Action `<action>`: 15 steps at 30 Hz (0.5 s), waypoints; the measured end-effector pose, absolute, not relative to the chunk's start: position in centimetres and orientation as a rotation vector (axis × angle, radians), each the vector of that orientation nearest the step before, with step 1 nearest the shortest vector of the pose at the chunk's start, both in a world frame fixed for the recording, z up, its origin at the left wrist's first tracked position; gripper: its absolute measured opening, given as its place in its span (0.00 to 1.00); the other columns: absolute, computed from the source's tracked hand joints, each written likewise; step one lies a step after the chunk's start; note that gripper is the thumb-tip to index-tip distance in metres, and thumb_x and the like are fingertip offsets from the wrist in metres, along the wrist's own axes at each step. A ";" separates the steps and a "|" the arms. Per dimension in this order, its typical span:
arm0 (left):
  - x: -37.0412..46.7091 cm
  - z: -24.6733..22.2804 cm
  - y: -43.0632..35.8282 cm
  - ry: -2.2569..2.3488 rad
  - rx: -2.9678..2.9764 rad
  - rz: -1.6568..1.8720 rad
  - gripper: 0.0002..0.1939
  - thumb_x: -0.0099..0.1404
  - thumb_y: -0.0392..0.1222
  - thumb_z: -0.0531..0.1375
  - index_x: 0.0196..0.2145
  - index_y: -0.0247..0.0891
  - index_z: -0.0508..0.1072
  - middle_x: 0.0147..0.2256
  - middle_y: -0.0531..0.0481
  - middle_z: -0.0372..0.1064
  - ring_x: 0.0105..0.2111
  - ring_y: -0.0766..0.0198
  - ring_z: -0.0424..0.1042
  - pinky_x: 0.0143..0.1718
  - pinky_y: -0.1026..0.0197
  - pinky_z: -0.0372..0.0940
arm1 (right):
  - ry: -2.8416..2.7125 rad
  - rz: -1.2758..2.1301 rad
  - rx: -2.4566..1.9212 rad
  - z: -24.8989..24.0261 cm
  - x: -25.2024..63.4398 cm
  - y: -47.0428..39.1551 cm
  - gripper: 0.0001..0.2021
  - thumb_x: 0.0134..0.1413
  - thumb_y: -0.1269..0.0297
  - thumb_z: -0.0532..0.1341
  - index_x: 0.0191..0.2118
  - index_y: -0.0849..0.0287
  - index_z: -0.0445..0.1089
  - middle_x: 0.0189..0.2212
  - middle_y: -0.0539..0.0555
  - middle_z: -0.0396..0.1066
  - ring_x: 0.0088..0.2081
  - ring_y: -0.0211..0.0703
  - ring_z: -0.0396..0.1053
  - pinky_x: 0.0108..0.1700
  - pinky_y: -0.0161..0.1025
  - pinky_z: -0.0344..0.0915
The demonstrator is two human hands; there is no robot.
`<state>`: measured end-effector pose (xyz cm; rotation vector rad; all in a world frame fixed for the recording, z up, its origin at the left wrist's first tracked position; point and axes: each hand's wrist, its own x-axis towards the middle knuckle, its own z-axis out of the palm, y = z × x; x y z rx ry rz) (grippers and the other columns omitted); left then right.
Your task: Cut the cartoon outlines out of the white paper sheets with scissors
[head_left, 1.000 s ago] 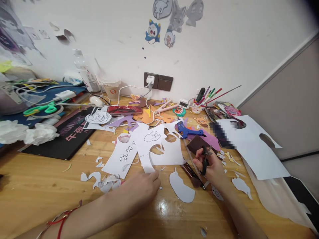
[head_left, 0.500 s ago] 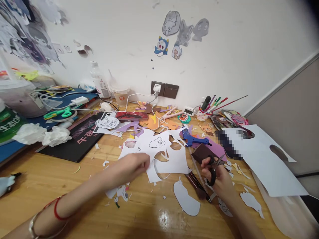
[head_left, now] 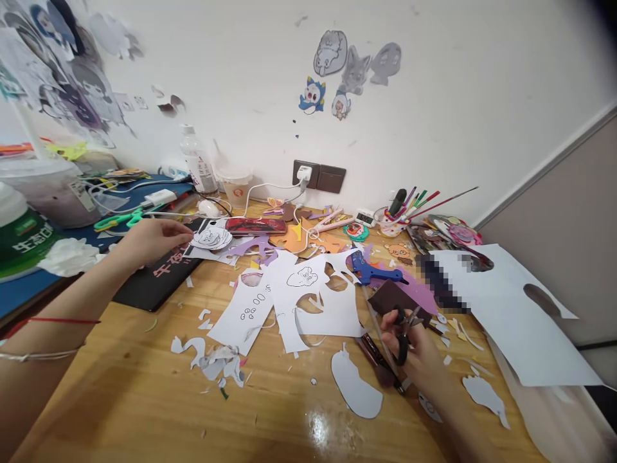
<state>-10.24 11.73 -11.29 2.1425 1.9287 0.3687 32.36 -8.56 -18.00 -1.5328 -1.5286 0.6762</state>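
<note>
My left hand is at the small stack of round cut-out drawings, its fingers closed at the stack's left edge, above a black booklet. My right hand holds black-handled scissors with the blades pointing up and away. White paper sheets with cut-out holes and small line drawings lie in the middle. Nearer to me, a white curved cut-out rests on the wood, left of a dark brush.
A blue glue gun lies behind the scissors. Paper scraps are scattered on the wooden table. Bottles and cups stand at the left and back. A pen cup stands by the wall, and a large white sheet lies at the right.
My left hand has moved from over the central paper to the round cut-outs at the left, uncovering a sheet with small ovals. My right hand still holds the scissors, nearly in place.
</note>
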 end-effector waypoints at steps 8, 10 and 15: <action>-12.3 -13.0 14.8 2.069 2.173 -0.017 0.16 0.68 0.46 0.50 0.34 0.31 0.71 0.27 0.56 0.67 0.28 0.66 0.70 0.32 0.62 0.66 | -1.491 0.649 -1.530 -18.2 32.4 -8.4 0.08 0.54 0.60 0.58 0.36 0.53 0.58 0.30 0.49 0.61 0.29 0.41 0.60 0.32 0.38 0.60; -12.4 -13.0 15.0 2.081 2.199 -0.115 0.17 0.68 0.45 0.49 0.33 0.31 0.71 0.27 0.56 0.67 0.30 0.65 0.71 0.33 0.62 0.65 | -1.483 0.648 -1.529 -18.1 32.4 -8.4 0.08 0.53 0.61 0.59 0.36 0.54 0.58 0.30 0.49 0.62 0.28 0.41 0.61 0.31 0.37 0.60; -12.3 -12.7 15.1 2.094 2.232 -0.290 0.15 0.66 0.48 0.54 0.35 0.31 0.71 0.29 0.54 0.69 0.30 0.63 0.71 0.35 0.58 0.66 | -1.466 0.629 -1.544 -17.9 32.2 -8.4 0.08 0.50 0.62 0.60 0.35 0.55 0.60 0.30 0.50 0.62 0.29 0.41 0.61 0.33 0.37 0.61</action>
